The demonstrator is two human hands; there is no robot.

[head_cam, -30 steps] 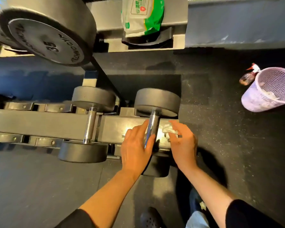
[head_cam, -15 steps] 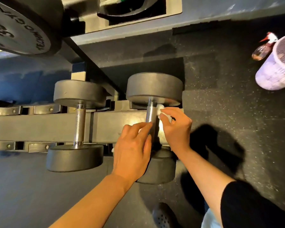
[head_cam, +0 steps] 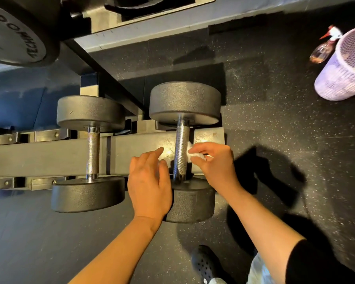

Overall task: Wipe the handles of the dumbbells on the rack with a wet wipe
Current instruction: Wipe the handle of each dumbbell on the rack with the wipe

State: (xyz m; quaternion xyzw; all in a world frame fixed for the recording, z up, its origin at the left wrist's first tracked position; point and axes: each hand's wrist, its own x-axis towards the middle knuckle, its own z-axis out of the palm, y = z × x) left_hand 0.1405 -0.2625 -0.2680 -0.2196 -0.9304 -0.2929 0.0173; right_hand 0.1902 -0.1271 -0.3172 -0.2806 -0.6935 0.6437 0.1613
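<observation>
The rack [head_cam: 49,154] holds your dumbbell [head_cam: 184,103] low so its handle [head_cam: 181,150] is easy to reach. Your left hand [head_cam: 150,181] waits loose beside it, holding nothing. Your right hand [head_cam: 215,162] pinches the wet wipe [head_cam: 195,155] against the handle's side

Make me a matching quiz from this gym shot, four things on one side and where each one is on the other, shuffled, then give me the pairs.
Things
1. wet wipe
2. spray bottle
3. left hand
4. left dumbbell

Places
A. on the rack, touched by neither hand
B. lying on the floor beside the lilac basket
C. pinched in the right hand against the right dumbbell's handle
D. open, just left of that handle, holding nothing

Pairs: 1-C, 2-B, 3-D, 4-A
</observation>
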